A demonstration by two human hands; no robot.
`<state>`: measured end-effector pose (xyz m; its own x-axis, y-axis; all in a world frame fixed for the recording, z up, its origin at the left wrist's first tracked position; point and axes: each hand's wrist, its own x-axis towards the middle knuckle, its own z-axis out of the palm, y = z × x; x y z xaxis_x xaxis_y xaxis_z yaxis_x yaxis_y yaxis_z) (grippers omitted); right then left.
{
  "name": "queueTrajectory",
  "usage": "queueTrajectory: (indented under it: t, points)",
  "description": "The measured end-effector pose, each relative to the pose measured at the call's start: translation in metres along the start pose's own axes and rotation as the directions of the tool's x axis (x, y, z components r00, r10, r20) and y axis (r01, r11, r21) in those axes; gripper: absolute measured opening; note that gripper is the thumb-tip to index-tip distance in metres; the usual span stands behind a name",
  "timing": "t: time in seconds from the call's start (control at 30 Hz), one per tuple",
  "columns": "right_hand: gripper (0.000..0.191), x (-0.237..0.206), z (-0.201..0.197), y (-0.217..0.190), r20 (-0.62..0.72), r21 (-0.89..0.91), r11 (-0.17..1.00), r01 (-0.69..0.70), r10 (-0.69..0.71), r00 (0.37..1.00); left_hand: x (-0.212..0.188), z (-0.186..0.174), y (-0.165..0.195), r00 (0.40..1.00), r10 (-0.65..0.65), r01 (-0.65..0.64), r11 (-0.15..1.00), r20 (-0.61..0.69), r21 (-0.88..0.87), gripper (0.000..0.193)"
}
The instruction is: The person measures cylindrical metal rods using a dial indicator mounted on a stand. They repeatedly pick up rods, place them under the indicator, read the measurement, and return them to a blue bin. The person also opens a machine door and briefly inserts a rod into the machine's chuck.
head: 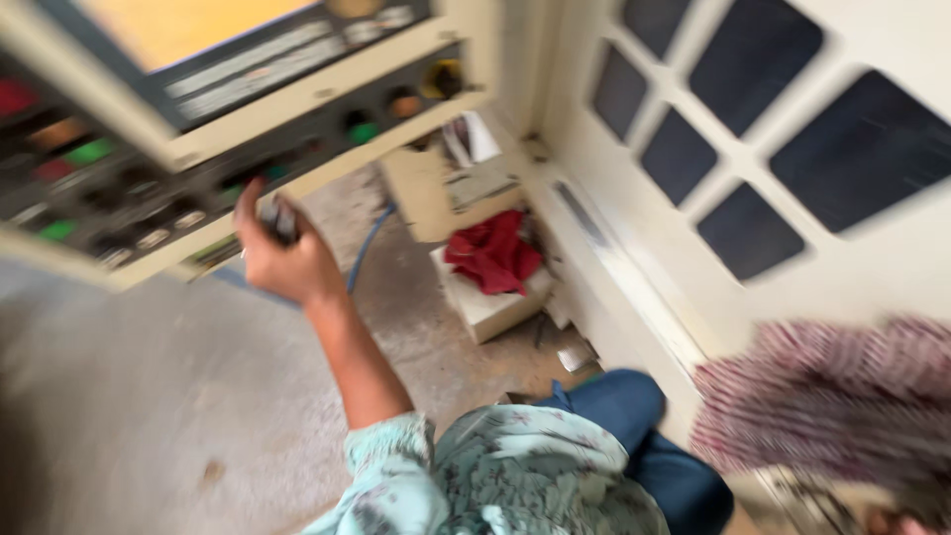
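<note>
Head camera looks down, blurred by motion, at a concrete floor [149, 376] beside a cream machine housing with dark window panes [753, 129]. Along the upper left edge of the floor hangs a cream control panel [198, 129] with an orange screen and rows of green, red and orange buttons. Against the machine's base, at the floor's far edge, stands a cream box [495, 302] carrying a crumpled red cloth [492, 253] on top; whether the cloth lies in it or on it I cannot tell. A blue cable [369, 243] runs along the floor between panel and box.

A person in a pale green patterned shirt and blue trousers crouches at the lower edge, one bare arm raised toward the panel's lower rim; its hand [282, 253] has the fingers curled around a small dark object [280, 220]. At the lower right corner, a maroon-striped sleeve [832, 396] fills the view; its hand is nearly cut off, so I cannot tell how its fingers stand.
</note>
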<state>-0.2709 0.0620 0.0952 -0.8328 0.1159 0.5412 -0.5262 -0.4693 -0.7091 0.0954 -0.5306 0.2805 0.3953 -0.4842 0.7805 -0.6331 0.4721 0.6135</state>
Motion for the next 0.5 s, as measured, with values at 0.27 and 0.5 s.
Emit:
queueTrajectory:
  t: [0.27,0.5]
  points:
    - [0.051,-0.043,-0.009,-0.018,-0.101,-0.081,0.995,-0.053,0.045,0.994,-0.122,0.004,0.13,0.849,0.227,0.198,0.699,0.476,-0.687,0.037]
    - [0.045,-0.055,0.02,-0.051,-0.076,-0.251,0.965,-0.079,0.061,0.995,-0.151,-0.041,0.27,0.571,0.558,0.508,0.335,0.602,-0.793,0.033]
